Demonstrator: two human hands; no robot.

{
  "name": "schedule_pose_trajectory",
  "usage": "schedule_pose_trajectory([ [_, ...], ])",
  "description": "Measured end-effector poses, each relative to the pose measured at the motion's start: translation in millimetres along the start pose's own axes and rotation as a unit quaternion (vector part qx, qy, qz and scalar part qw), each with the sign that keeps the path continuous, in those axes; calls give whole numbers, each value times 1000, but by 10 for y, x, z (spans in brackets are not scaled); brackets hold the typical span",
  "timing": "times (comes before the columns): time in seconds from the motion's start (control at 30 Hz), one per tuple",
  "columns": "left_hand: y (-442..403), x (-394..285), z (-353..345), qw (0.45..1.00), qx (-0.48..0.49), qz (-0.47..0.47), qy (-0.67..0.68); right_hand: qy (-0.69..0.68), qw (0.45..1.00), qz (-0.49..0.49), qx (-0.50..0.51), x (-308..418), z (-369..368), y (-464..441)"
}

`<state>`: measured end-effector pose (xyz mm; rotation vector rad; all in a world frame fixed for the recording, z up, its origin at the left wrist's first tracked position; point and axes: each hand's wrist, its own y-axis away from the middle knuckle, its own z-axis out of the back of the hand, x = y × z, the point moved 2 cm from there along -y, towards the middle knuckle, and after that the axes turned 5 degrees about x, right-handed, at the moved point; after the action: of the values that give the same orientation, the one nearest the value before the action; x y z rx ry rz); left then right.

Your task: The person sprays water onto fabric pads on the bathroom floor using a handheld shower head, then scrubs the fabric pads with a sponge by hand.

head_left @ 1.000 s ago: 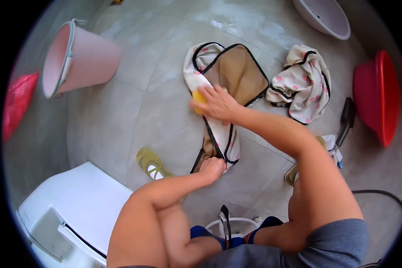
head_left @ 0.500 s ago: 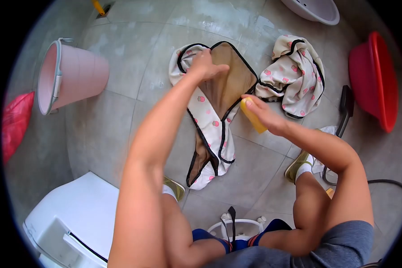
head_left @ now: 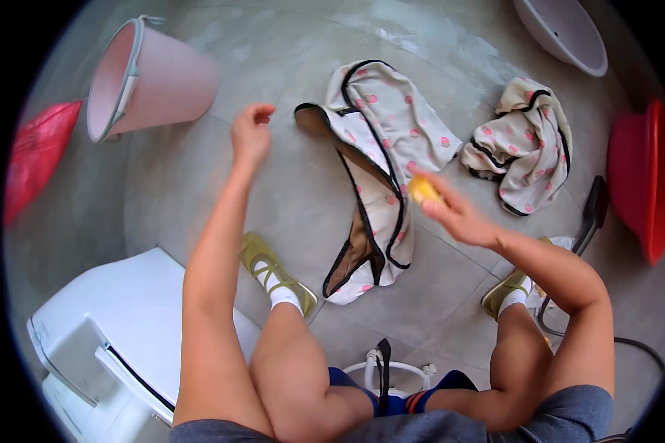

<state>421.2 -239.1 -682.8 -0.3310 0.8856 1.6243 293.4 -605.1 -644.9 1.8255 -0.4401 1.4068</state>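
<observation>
A white cloth cover with pink prints and black edging (head_left: 414, 125) lies folded over on the tiled floor, part of its brown lining showing at the left and lower end. My left hand (head_left: 252, 134) is raised to the left of it, touching nothing, its fingers loosely curled and apart. In my right hand (head_left: 458, 214) is a yellow block (head_left: 424, 190), gripped just over the right side of the cover; the hand is blurred. A second bunched cloth of the same print (head_left: 528, 144) rests farther right.
A pink bucket (head_left: 171, 80) lies at the upper left beside a red bag (head_left: 43, 155). The white toilet (head_left: 137, 303) is at the lower left. A red basin (head_left: 635, 177), a pale basin (head_left: 561, 33) and a dark-handled brush (head_left: 592, 210) are on the right.
The cover's brown panel has been flipped over, so its printed side now faces up. My left hand has let go and moved left; my right hand still holds the yellow block.
</observation>
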Motion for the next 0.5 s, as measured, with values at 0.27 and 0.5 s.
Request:
schedule_pose_trajectory([
  [0.27, 827, -620, -698, 844, 147, -362, -367, 257, 906, 119, -314, -131, -76, -1198],
  [0.5, 1198, 7, -766, 988, 60, -85, -118, 563, 792, 166, -166, -225, -705, -1211],
])
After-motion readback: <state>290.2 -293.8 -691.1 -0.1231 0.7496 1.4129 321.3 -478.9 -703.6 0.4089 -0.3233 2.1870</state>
